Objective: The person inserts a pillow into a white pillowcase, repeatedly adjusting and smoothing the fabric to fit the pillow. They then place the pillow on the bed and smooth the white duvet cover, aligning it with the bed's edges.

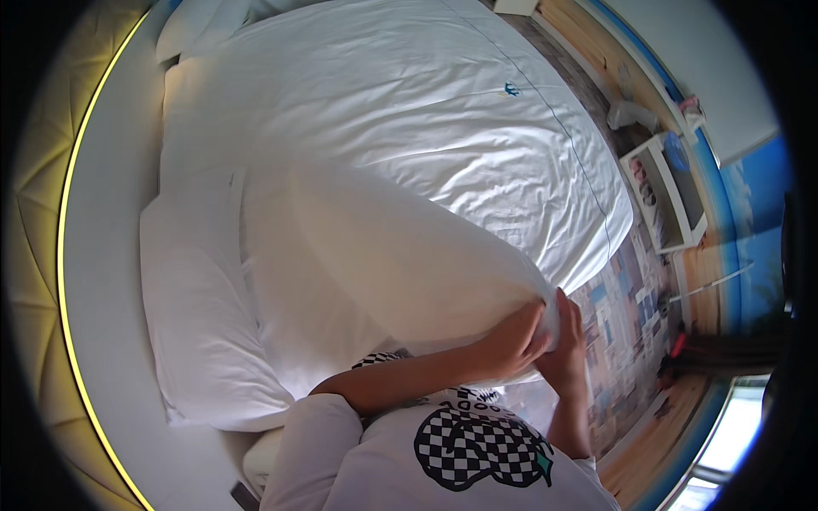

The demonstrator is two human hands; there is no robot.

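Note:
A large white pillow (409, 255) rises at a slant in front of me above the near side of the bed. Both of my hands have its lower right end. My left hand (514, 338) reaches across my body and grips the edge with bent fingers. Right beside it, my right hand (565, 348) holds the same end from the outer side. The grip of some fingers is hidden in the cloth. Under and beyond the pillow spreads a wrinkled white sheet (358, 83) on the bed, with a small blue-green motif (511, 89) and a thin dark line.
Another white pillow (198, 306) lies at the headboard side, and more pillows (204, 25) are at the far left. A yellow padded headboard (38, 243) carries a light strip. Across the patterned floor (613, 319) stands a white open shelf unit (664, 198) near the wall.

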